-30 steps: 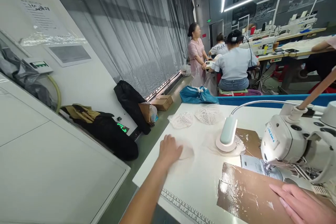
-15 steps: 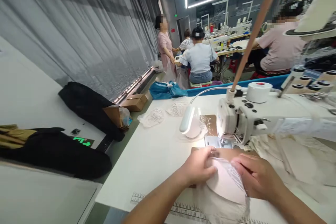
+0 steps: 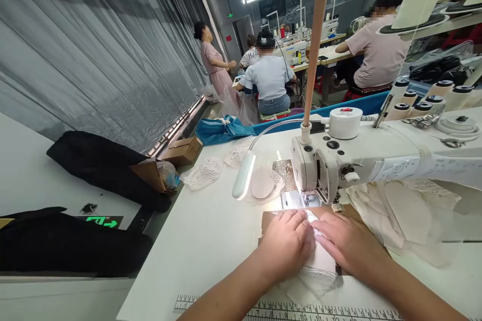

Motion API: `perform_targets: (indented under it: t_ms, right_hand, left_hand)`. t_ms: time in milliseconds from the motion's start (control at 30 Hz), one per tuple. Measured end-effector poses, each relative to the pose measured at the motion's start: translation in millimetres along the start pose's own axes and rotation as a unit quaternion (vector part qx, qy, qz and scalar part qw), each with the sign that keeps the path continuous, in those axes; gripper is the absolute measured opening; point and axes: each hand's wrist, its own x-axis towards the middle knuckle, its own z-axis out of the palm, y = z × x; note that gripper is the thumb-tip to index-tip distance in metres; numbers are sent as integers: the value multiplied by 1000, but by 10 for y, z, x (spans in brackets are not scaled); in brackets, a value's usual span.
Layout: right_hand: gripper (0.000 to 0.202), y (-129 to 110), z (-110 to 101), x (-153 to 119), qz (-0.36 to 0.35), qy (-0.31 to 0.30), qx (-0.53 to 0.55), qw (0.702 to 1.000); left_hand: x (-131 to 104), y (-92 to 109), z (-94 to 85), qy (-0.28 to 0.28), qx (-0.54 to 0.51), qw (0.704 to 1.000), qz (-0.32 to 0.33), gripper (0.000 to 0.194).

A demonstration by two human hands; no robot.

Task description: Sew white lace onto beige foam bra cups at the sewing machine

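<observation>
A white fabric cup piece with lace [image 3: 322, 260] lies on the brown board in front of the sewing machine [image 3: 312, 165]. My left hand [image 3: 288, 241] curls over its left side, fingers bent and close together. From the right, my right hand [image 3: 344, 238] holds the upper edge, its fingertips nearly meeting the left ones. Both hands cover much of the cup, and the far edge reaches close to the lit needle area. Thin sheer fabric spreads from under the near end. The brown board [image 3: 356, 215] shows on either side of my hands.
Further lace cups [image 3: 205, 173] lie at the table's left edge, and one more [image 3: 262, 184] sits under the lamp [image 3: 244, 176]. Pale fabric pieces [image 3: 406, 210] are heaped at right. A printed ruler [image 3: 286, 309] runs along the front. Thread cones [image 3: 422, 108] stand behind the machine. Several people work beyond.
The cup was raised and tilted between my hands; now it lies flatter on the board, nearer the needle. Both hands have turned palm down over it. The head view has shifted right.
</observation>
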Motion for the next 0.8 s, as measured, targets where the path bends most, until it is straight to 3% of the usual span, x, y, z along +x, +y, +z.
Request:
perform_targets:
  t_ms: [133, 300, 667, 800]
  right_hand:
    - [25, -7, -1, 29, 10, -9, -23, 1000]
    - [31, -37, 2, 90, 18, 22, -48, 998]
    - [33, -46, 73, 156, 57, 19, -109, 992]
    - [36, -3, 45, 129, 41, 31, -71, 996]
  left_hand:
    - [-25, -116, 49, -18, 26, 999, -15, 40]
    - [23, -260, 7, -44, 34, 998, -12, 52]
    - [160, -527, -56, -81, 25, 995, 48, 55]
    - [162, -482, -156, -71, 35, 994, 81, 42]
